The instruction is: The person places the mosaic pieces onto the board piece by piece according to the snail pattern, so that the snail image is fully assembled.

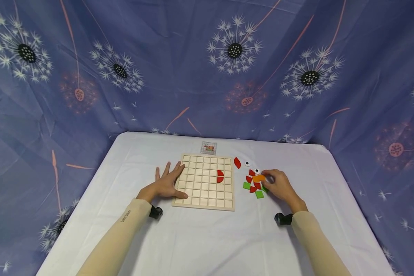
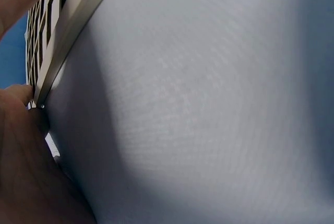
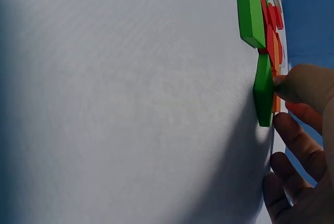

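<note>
Left hand [image 1: 164,185] spread, grasping nothing, resting on left edge of grid board [image 1: 195,178]. Right hand [image 1: 279,185] pinches orange block [image 1: 257,178] among red pieces [image 1: 253,189] and green pieces [image 1: 259,194], right of board. Two red wedges [image 1: 220,173] sit on board's right part. Picture card [image 1: 208,148] lies just beyond board's far edge.

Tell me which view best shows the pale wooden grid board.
Head view: it shows the pale wooden grid board nearly whole, the left hand covering part of one edge. The left wrist view catches only its rim and steeply foreshortened cells; the right wrist view shows no clear part of it.
</note>
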The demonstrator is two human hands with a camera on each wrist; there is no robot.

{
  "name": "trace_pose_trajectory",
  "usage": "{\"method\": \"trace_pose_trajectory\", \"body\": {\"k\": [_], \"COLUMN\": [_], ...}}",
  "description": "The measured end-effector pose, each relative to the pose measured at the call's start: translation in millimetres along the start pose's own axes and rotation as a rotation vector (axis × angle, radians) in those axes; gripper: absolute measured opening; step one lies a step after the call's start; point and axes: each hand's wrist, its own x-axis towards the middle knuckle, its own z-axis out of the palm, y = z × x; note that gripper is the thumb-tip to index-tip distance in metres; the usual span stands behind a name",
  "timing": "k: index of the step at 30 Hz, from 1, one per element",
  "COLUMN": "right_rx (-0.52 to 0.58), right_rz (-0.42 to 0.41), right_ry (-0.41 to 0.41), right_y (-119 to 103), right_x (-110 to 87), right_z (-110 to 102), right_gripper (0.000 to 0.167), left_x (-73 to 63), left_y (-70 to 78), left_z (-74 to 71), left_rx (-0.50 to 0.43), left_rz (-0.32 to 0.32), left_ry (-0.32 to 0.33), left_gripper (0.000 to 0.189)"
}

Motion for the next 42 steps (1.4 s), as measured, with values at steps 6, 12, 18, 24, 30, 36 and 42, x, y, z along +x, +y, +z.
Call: {"method": "trace_pose_trajectory", "body": {"k": [6,12,18,24,30,36,42], "right_rx": [0.006,0.024,0.024,0.061,0.114,0.144,0.163], "right_rz": [0.025,0.041,0.045,0.036,0.022,-0.004,-0.068], "right_ry": [0.018,0.033,0.037,0.05,0.054,0.044,0.015], "right_y": [-2,-2,-2,-6,-21,-41,-62], "right_x": [2.2,6.0,8.0,6.8,8.0,16.1,26.8], "right_z": [3,5,2,-1,5,15,29], "right_gripper": [0.035,0.03,0.03,0.035,0.035,0.033,0.029], "left_x": [0.8,3.4,3.8,5.0,3.5,3.5,1.8], "left_y": [1.4,0.9,3.1,0.6,-1.2,-3.4,-4.0], "left_z": [-0.9,-0.8,-2.8,-2.3,-0.2,1.7,2.0], "left_rx": [-0.005,0.011,0.016,0.012,0.003,-0.005,-0.001], "left_rz": [-0.001,-0.005,-0.002,-0.001,0.001,0.006,0.007], "left_ry": [0.002,0.005,0.006,0.018,0.008,0.01,0.017], "left_gripper": [0.125,0.126,0.126,0.126,0.127,0.128,0.126]}}
